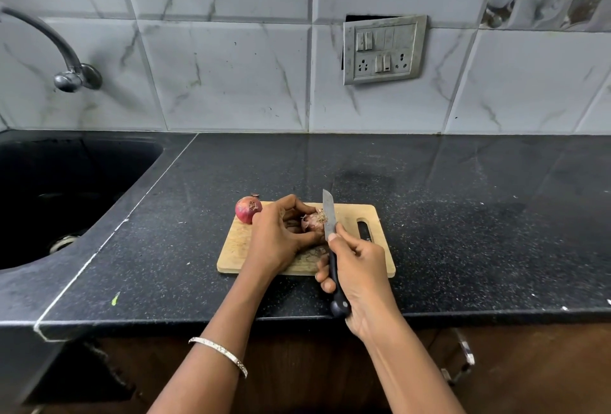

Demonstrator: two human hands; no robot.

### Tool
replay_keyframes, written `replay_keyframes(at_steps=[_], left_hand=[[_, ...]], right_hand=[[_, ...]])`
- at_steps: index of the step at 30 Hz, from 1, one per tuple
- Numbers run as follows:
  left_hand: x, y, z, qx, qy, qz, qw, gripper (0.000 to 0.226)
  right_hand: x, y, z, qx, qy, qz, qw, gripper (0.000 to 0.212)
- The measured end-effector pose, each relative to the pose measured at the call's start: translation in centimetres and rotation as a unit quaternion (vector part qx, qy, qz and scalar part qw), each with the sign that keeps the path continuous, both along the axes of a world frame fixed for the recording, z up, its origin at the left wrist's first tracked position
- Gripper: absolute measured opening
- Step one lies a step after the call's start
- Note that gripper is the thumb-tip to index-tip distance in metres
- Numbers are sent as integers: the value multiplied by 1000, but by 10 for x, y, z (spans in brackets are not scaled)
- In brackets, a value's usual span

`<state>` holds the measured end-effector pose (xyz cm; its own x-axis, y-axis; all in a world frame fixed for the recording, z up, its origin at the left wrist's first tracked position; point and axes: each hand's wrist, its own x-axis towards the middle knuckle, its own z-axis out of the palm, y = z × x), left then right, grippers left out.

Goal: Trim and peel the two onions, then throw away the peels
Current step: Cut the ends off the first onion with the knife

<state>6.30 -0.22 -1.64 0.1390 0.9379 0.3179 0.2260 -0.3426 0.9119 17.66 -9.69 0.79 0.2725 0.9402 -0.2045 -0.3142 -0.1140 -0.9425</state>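
Black counter [463, 232], sink [142, 162] left, whole onion [247, 210] beside left hand [281, 235]

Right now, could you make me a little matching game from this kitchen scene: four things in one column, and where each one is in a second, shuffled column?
Things:
1. knife
2. whole red onion
3. onion with roots showing
4. cutting board

Places:
A. gripped by the left hand
B. flat on the black counter
C. handle in the right hand
D. at the board's far left corner

Pairs: 1-C, 2-D, 3-A, 4-B.
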Motion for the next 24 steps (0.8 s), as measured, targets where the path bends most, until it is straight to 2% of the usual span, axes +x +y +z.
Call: replay_keyframes(at_steps=[4,9,18,24], left_hand=[[1,0,0,1,4,-1,1000,36],[1,-2,5,-1,6,18,1000,37],[1,-4,5,24,68,9,997,40],[4,-9,6,43,94,22,994,43]], right_hand=[[2,-3,1,-4,32,-5,999,27],[4,11,16,-19,103,2,994,15],[17,9,8,-46,197,25,979,14],[26,11,10,-67,282,58,955,16]])
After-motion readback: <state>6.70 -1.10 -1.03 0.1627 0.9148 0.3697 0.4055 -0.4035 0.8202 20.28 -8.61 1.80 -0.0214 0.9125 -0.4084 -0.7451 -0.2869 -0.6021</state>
